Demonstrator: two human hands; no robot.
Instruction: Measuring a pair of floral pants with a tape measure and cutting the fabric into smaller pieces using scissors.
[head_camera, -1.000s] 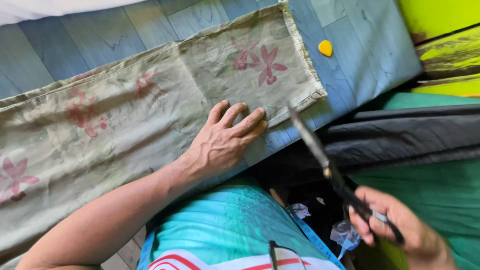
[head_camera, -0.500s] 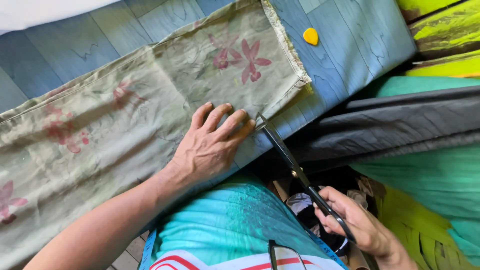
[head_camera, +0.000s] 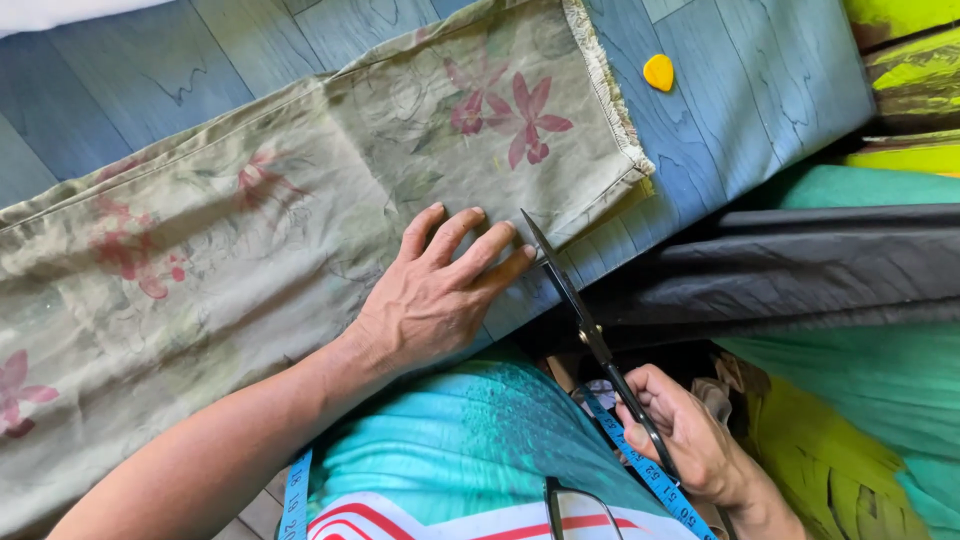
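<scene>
The scissors (head_camera: 590, 335) lie on a long diagonal, handles low at the right and the closed-looking blade tip pointing up and to the left, where it reaches the near edge of the floral cloth (head_camera: 300, 230). The right hand (head_camera: 685, 435) wraps the handles, its grip closed around them with fingers through the loops. The left hand (head_camera: 435, 290) lies flat on the cloth, fingers spread and pointing up-right, its grip open and holding nothing; its fingertips sit just beside the blade tip. The cloth is a pale green strip with pink flowers, running from lower left to upper right across the blue counter (head_camera: 760, 90), ending in a frayed fringe. A small yellow chalk piece (head_camera: 658, 72) rests on the counter near that fringe. A blue measuring tape (head_camera: 640, 470) runs under the right hand. Dark grey fabric (head_camera: 800, 270) and green fabric (head_camera: 860, 390) are bunched at the right, close to the scissors' path.
</scene>
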